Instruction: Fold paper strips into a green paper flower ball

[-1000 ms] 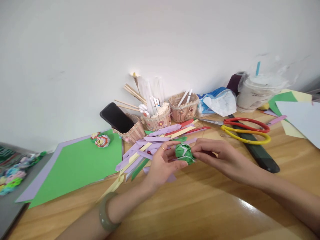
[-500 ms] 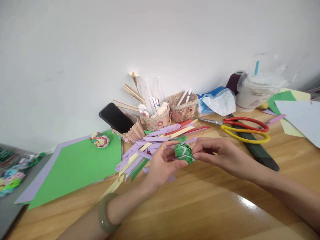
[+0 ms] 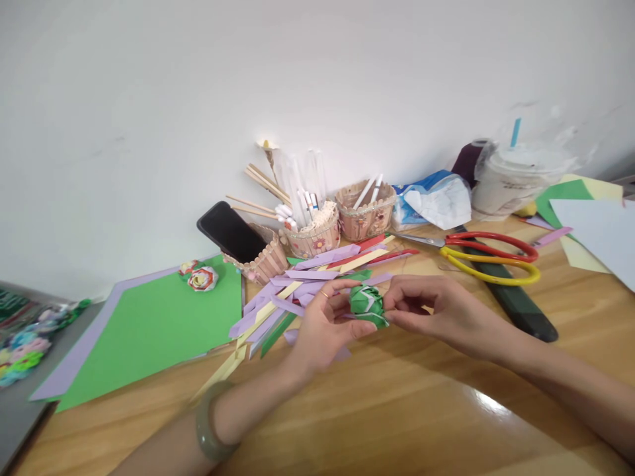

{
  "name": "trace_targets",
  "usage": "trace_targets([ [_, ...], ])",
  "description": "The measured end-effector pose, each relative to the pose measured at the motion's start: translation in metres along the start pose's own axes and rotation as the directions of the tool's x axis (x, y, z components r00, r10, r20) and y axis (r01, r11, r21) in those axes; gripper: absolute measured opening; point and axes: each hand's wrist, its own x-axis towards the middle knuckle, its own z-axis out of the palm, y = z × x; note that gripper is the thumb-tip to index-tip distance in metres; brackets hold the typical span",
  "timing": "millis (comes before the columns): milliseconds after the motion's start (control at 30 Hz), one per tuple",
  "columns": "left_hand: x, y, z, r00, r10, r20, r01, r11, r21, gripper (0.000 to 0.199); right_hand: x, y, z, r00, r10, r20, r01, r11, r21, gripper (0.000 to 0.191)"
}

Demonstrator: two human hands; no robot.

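A small ball of folded green paper with pale zigzag bands [image 3: 366, 301] is held above the table in front of me. My left hand [image 3: 325, 324] grips it from the left between thumb and fingers. At its right edge, my right hand [image 3: 429, 311] pinches with thumb and forefinger; the exact bit of paper between those fingertips is hidden. Beneath and behind the left hand lies a loose heap of paper strips [image 3: 285, 304], mostly lilac, with some cream, green and red ones.
Scissors [image 3: 489, 254] with red and yellow handles rest across a dark flat bar [image 3: 520, 307] at right. Behind stand decorated stick baskets [image 3: 364, 218], a phone [image 3: 231, 231], a tissue pack [image 3: 431, 198] and a lidded cup [image 3: 510, 185]. Green sheets [image 3: 163, 344] bear small paper balls [image 3: 202, 277] at left.
The view has shifted very slightly. Both hands and the green paper ball sit a touch further right, with the same grip as before.
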Motion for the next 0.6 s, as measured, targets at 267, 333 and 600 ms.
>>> trace_targets([
  [267,-0.0002,-0.0004,-0.0003,1.0,-0.011,0.023,0.011,1.0,-0.025,0.051,-0.001,-0.0057,-0.0025,0.999,-0.018,0.048,0.014,0.995,0.095,0.024],
  [333,-0.0004,-0.0007,0.0001,1.0,-0.015,0.022,0.016,0.999,-0.029,0.051,-0.0007,-0.0079,-0.0026,0.998,0.014,0.054,-0.02,0.993,0.118,0.027],
  [600,-0.0005,0.0001,0.0005,1.0,-0.02,0.004,0.02,1.0,-0.01,0.051,-0.0013,-0.0058,-0.0018,0.998,-0.047,0.051,0.049,0.998,-0.031,0.028],
])
